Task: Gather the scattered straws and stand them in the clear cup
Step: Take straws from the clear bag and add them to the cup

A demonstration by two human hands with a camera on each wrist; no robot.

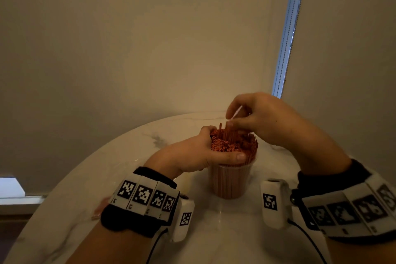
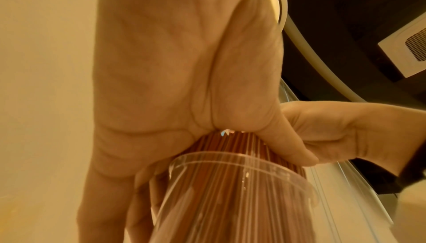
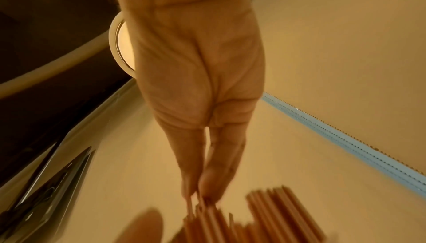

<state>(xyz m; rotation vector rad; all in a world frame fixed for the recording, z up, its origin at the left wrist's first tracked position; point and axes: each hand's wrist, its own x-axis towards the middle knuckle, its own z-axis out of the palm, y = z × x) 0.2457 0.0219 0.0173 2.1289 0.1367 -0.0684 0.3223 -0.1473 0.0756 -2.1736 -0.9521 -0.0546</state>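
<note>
**Seating the last straws in a packed cup**

Standing low and centre in the head view on the marble table (image 1: pixel 132 156): the clear cup (image 1: pixel 230 182), crammed with orange straws (image 1: pixel 233 143). Wrapping the bundle just above the rim, fingers curled round it: the left hand (image 1: pixel 192 154). Pinching a few straw tops between thumb and fingertips, above the bundle: the right hand (image 1: pixel 257 118).

Judging the step: keeping the collar firm while easing raised straws straight down, not sideways, to avoid buckling or tipping the cup.

Hard to make out: a pale sliver near the right fingers, unidentifiable; a blurred reddish patch at lower left beside the wristband, possibly loose straws. Smeared by motion: the right wrist view.
</note>
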